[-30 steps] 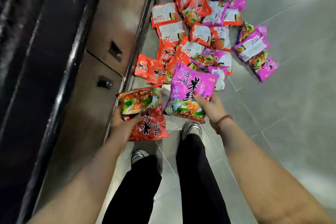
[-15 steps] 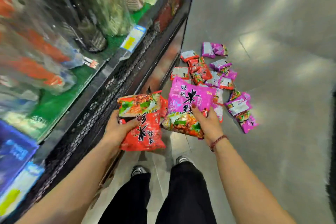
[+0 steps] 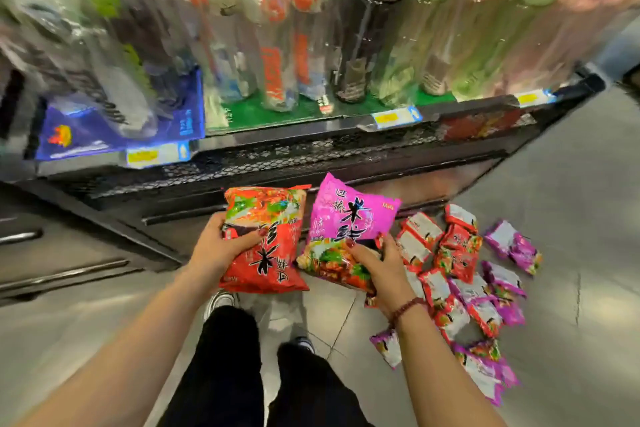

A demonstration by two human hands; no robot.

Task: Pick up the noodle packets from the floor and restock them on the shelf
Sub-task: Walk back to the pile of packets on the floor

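My left hand (image 3: 216,250) grips a red noodle packet (image 3: 273,253) by its left edge, thumb across the front. In my right hand (image 3: 379,269) is a pink noodle packet (image 3: 349,222), held at its lower part. Both packets hang at waist height in front of the black mesh shelf front (image 3: 277,159). Several more red and pink packets (image 3: 460,274) lie in a heap on the floor to the right, below my right arm.
The shelf above the mesh carries wrapped bottles on a green mat (image 3: 311,45) and blue packs (image 3: 114,128) at the left, with yellow price tags (image 3: 394,118) along the edge. Grey tiled floor (image 3: 571,218) spreads to the right. My legs and shoes (image 3: 221,302) are below.
The view has swung up and left from the floor heap to face the shelf. Both hands keep their packets and have risen toward the shelf front.
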